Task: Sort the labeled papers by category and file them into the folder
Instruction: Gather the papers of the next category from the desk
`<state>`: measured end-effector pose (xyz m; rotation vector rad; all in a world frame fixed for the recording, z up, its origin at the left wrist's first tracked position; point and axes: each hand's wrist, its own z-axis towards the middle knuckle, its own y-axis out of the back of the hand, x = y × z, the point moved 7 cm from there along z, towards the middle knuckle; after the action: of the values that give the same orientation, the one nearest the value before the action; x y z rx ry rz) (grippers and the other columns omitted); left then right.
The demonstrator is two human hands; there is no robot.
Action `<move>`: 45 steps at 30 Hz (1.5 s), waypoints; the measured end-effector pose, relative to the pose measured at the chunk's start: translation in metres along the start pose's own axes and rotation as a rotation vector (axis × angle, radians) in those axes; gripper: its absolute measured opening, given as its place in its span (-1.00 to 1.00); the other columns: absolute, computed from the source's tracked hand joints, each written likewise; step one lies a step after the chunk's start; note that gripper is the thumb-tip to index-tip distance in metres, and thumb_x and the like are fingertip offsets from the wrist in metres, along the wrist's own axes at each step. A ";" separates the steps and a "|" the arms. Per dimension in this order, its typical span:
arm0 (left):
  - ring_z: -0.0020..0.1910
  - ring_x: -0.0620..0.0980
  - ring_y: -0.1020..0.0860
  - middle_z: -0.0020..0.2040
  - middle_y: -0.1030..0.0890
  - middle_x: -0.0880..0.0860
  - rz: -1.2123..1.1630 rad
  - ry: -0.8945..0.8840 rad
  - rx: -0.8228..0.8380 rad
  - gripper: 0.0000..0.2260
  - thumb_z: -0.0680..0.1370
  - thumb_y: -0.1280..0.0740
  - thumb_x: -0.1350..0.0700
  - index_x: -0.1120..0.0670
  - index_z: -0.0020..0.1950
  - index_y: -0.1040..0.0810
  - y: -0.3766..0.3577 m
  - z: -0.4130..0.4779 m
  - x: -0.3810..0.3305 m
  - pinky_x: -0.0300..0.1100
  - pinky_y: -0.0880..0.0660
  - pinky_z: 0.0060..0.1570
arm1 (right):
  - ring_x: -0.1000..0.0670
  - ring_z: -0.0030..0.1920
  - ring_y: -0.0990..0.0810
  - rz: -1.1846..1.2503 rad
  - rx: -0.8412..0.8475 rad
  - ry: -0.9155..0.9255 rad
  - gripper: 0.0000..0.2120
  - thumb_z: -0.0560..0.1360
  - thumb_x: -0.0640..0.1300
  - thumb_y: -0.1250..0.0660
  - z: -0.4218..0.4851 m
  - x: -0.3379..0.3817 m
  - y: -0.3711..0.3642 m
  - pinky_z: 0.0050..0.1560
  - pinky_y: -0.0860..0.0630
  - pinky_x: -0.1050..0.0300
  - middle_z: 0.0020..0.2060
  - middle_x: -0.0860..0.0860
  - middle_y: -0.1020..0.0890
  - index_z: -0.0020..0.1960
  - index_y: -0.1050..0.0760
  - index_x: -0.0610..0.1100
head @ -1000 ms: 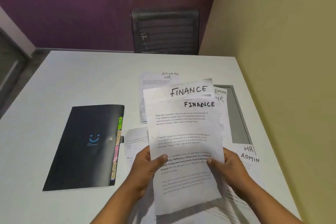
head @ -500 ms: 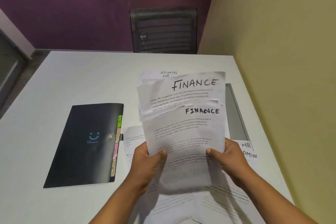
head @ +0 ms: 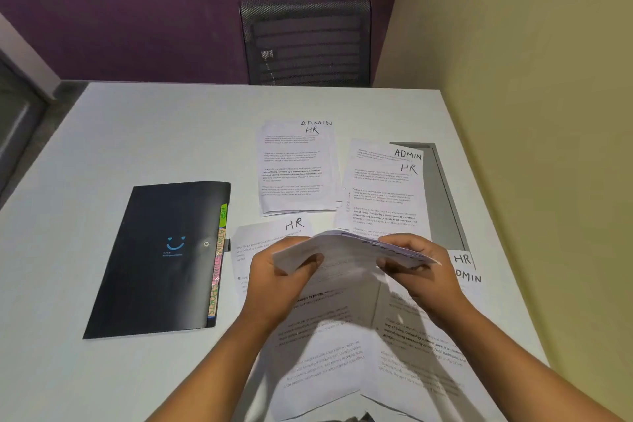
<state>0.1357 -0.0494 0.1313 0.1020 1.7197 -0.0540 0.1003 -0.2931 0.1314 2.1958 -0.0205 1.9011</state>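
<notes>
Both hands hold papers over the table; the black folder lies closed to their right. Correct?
No: the head view shows the folder lying closed to their left, not right. The left hand and right hand do hold the papers over the table.

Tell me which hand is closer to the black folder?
Left. The left hand grips the paper stack just right of the black folder; the right hand grips the stack's opposite edge, farther away.

Folder (head: 161,260) left on table (head: 154,134); papers (head: 296,168) right of it, some seemingly overlapping; chair (head: 308,41) behind.
</notes>
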 end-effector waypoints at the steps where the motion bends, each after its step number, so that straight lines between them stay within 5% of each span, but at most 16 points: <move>1: -0.09 -0.05 -0.70 -0.09 -0.74 -0.02 -0.009 0.015 0.021 -0.85 0.45 -0.51 0.20 -0.04 -0.07 -0.71 -0.001 0.001 0.004 -0.18 -0.64 -0.11 | -0.12 -0.06 -0.70 0.007 0.023 0.007 -0.80 0.38 -0.26 -0.55 0.001 0.000 -0.002 -0.05 -0.61 0.04 -0.08 -0.02 -0.74 0.00 -0.68 -0.13; 6: -0.16 0.05 -0.67 -0.13 -0.71 0.04 0.007 0.092 0.015 -0.75 0.42 -0.54 -0.07 0.07 -0.03 -0.69 0.002 0.007 0.020 -0.08 -0.58 -0.09 | 0.03 -0.08 -0.69 -0.043 0.084 0.065 -0.82 0.43 -0.32 -0.49 0.004 -0.002 -0.006 -0.09 -0.58 0.26 -0.09 -0.05 -0.73 0.04 -0.65 -0.25; 9: -0.14 -0.12 -0.69 -0.14 -0.74 -0.10 0.016 0.076 -0.025 -0.89 0.43 -0.54 0.10 -0.04 -0.08 -0.68 0.008 0.014 0.023 -0.22 -0.62 -0.09 | 0.18 -0.27 -0.64 -0.058 0.097 0.027 -0.91 0.46 -0.33 -0.46 0.009 -0.007 -0.004 -0.23 -0.51 0.39 -0.29 0.07 -0.70 -0.11 -0.64 -0.17; 11: -0.08 -0.16 -0.69 -0.09 -0.73 -0.14 0.006 0.091 -0.026 -0.81 0.41 -0.54 0.14 -0.05 -0.03 -0.66 0.008 0.016 0.029 -0.24 -0.63 -0.07 | 0.21 -0.48 -0.53 -0.111 0.099 -0.063 -0.74 0.47 -0.31 -0.46 0.012 -0.026 -0.003 -0.39 -0.40 0.45 -0.52 0.15 -0.59 -0.27 -0.53 -0.01; 15: 0.00 -0.09 -0.69 -0.06 -0.73 -0.09 0.051 0.187 -0.022 -0.79 0.42 -0.54 0.11 -0.05 0.02 -0.64 0.003 0.018 0.061 -0.25 -0.62 -0.07 | 0.05 -0.09 -0.72 -0.224 0.160 -0.183 -0.73 0.48 -0.30 -0.46 0.009 -0.065 -0.008 -0.07 -0.66 0.13 -0.15 0.15 -0.75 -0.01 -0.62 0.07; 17: 0.01 -0.04 -0.69 -0.05 -0.73 -0.09 0.030 0.201 -0.030 -0.81 0.45 -0.51 0.13 -0.03 0.04 -0.65 0.001 0.018 0.067 -0.29 -0.61 -0.12 | 0.02 -0.05 -0.72 -0.224 0.120 -0.208 -0.86 0.51 -0.20 -0.45 0.009 -0.074 -0.007 0.03 -0.66 -0.05 -0.11 0.06 -0.75 0.03 -0.66 -0.02; 22: -0.02 0.00 -0.71 0.00 -0.74 0.04 -0.219 0.300 -0.052 -0.80 0.52 -0.45 0.18 0.11 0.14 -0.63 -0.009 0.028 0.059 -0.17 -0.64 -0.14 | 0.05 -0.04 -0.74 -0.149 0.110 -0.279 -0.85 0.57 -0.08 -0.37 0.014 -0.081 -0.011 -0.03 -0.67 0.08 -0.06 0.07 -0.76 0.08 -0.67 -0.07; 26: 0.18 0.11 -0.64 0.19 -0.67 0.07 -0.350 0.477 0.116 -0.69 0.59 -0.36 0.03 0.05 0.32 -0.56 -0.020 0.036 0.074 0.15 -0.55 0.19 | 0.05 -0.12 -0.74 -0.140 0.007 -0.370 -0.87 0.59 -0.07 -0.35 0.026 -0.097 -0.002 -0.06 -0.67 0.03 -0.11 0.04 -0.76 0.02 -0.66 -0.07; 31: 0.11 -0.19 -0.64 0.09 -0.69 -0.16 0.089 0.348 0.141 -0.83 0.57 -0.37 -0.03 -0.13 0.16 -0.62 -0.021 0.048 0.088 -0.30 -0.57 0.07 | -0.13 0.06 -0.72 0.186 -0.006 -0.508 -0.80 0.59 -0.15 -0.34 0.045 -0.110 -0.006 0.12 -0.62 -0.15 0.05 -0.06 -0.74 0.19 -0.60 -0.14; 36: -0.14 -0.37 -0.63 -0.13 -0.68 -0.27 0.235 0.283 0.127 -0.94 0.56 -0.40 -0.03 -0.11 -0.01 -0.66 -0.026 0.087 0.085 -0.51 -0.46 -0.23 | -0.06 -0.01 -0.74 0.053 -0.084 -0.462 -0.84 0.57 -0.15 -0.38 0.087 -0.110 0.006 0.06 -0.65 -0.07 -0.01 -0.01 -0.75 0.12 -0.65 -0.14; 40: -0.42 -0.09 -0.47 -0.41 -0.54 -0.04 0.257 0.299 -0.085 -0.65 0.58 -0.34 -0.11 0.10 -0.29 -0.54 -0.008 0.129 0.093 -0.23 -0.38 -0.36 | -0.03 -0.05 -0.74 0.016 -0.160 -0.443 -0.88 0.56 -0.14 -0.40 0.128 -0.117 0.020 0.03 -0.65 -0.01 -0.03 0.02 -0.75 0.07 -0.67 -0.09; 45: -0.24 0.00 -0.58 -0.26 -0.61 -0.04 0.323 0.334 -0.425 -0.86 0.56 -0.40 0.03 0.08 -0.14 -0.59 0.026 0.189 0.094 -0.22 -0.51 -0.24 | -0.10 -0.08 -0.73 0.022 -0.256 -0.497 -0.94 0.54 -0.15 -0.42 0.173 -0.144 0.040 0.08 -0.63 -0.06 -0.08 -0.01 -0.75 -0.03 -0.67 -0.04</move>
<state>0.3098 -0.0378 0.0103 0.0747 1.9883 0.5936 0.2395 -0.3850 -0.0244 2.4213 -0.3518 1.2325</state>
